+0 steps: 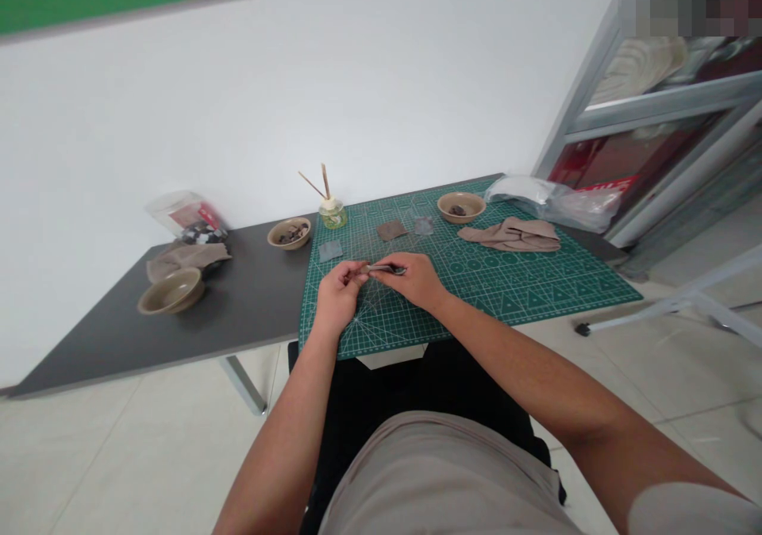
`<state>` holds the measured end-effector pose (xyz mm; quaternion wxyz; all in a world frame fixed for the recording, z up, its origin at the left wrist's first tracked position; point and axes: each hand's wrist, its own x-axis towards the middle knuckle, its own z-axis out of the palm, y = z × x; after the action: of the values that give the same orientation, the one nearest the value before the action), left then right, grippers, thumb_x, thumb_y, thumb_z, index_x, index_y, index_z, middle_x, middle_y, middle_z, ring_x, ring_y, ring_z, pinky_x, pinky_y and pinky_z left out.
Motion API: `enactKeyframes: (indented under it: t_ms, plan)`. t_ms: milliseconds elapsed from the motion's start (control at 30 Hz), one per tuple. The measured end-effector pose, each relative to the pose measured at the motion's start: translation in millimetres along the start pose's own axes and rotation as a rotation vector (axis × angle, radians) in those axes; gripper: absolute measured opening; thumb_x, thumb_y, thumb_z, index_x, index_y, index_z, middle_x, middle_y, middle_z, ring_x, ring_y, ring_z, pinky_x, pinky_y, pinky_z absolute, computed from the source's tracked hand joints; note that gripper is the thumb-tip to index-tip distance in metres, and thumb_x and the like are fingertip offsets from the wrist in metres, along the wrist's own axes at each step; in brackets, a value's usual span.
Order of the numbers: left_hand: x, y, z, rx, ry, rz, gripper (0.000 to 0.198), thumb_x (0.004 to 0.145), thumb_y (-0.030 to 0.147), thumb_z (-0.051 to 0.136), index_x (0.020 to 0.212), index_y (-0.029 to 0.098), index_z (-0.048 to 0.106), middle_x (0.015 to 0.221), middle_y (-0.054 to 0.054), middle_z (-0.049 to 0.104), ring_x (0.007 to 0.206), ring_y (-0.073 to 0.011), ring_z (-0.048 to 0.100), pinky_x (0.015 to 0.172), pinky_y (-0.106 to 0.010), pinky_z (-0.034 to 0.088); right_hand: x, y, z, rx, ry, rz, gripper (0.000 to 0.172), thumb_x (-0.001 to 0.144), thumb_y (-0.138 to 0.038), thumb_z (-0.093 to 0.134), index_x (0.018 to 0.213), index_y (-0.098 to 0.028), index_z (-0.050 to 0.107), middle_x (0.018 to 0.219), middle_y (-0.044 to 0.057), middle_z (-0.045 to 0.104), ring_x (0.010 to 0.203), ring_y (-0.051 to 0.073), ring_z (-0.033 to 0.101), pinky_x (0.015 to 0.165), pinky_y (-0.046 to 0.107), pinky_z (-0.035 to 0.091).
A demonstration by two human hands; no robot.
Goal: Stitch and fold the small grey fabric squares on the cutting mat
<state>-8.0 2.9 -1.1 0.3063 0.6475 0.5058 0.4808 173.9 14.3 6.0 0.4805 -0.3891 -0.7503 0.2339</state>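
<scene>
Above the green cutting mat (476, 297), my two hands meet near its left part. My right hand (418, 281) is closed on a thin, flat grey piece (386, 268), seen nearly edge-on; its kind is unclear. Pinched fingers of my left hand (337, 297) touch its left end. Whatever small thing they hold is mostly hidden. Just beyond my hands lie a light grey square piece (330, 250), a brown square piece (391, 230) and a pale, clear-looking square piece (424, 225).
A bowl with dark stones (461, 207) and a crumpled brown cloth (512, 235) sit on the mat. Left of it are a bowl of small stones (290, 234), an empty-looking bowl (171, 292) and another cloth (187, 259). A reed diffuser (332, 212) stands by the wall; a plastic bag (553, 200) lies right.
</scene>
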Motion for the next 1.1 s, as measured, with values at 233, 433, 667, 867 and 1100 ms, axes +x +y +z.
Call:
enactKeyframes:
  t_ms: [233,433,667,867,1100]
  plan:
    - [-0.7,0.4,0.8,0.018,0.006,0.020,0.021,0.079,0.024,0.062,0.097,0.020,0.072,0.090,-0.002,0.072,0.083,-0.0185,0.063,0.083,-0.032,0.048,1.0,-0.3,-0.3,0.022,0.005,-0.029,0.013,0.086,-0.023,0.067,0.094,-0.024,0.077,0.090,0.002,0.077,0.085,0.017,0.070,0.079,0.028,0.050]
    - [-1.1,0.7,0.5,0.039,-0.001,0.032,0.022,0.080,0.023,0.061,0.099,0.021,0.073,0.095,-0.003,0.073,0.090,-0.0200,0.064,0.087,-0.034,0.048,2.2,2.3,-0.1,0.085,-0.065,-0.045,0.014,0.086,-0.028,0.070,0.097,-0.025,0.078,0.096,0.002,0.077,0.087,0.016,0.070,0.078,0.027,0.051]
    - [-0.6,-1.0,0.0,0.018,-0.003,0.021,0.023,0.080,0.024,0.062,0.100,0.020,0.073,0.093,-0.003,0.073,0.086,-0.0190,0.063,0.084,-0.032,0.048,0.7,-0.3,-0.5,0.028,-0.005,-0.024,0.007,0.083,-0.028,0.075,0.087,-0.023,0.078,0.086,0.001,0.077,0.080,0.015,0.070,0.073,0.026,0.050]
    - [-0.4,0.2,0.3,-0.018,0.018,0.012,0.021,0.079,0.025,0.063,0.097,0.020,0.072,0.091,-0.002,0.073,0.084,-0.0180,0.063,0.084,-0.031,0.047,1.3,-0.7,0.3,0.030,0.044,-0.035,0.009,0.087,-0.025,0.071,0.092,-0.023,0.078,0.092,0.001,0.078,0.087,0.016,0.071,0.080,0.026,0.051]
    - [-0.9,1.9,0.7,-0.005,0.007,0.016,0.020,0.079,0.026,0.063,0.096,0.020,0.072,0.092,-0.003,0.073,0.089,-0.0196,0.064,0.086,-0.033,0.047,2.6,2.6,0.8,0.031,-0.031,-0.046,0.011,0.086,-0.027,0.071,0.094,-0.024,0.077,0.092,0.001,0.077,0.084,0.016,0.071,0.077,0.026,0.051]
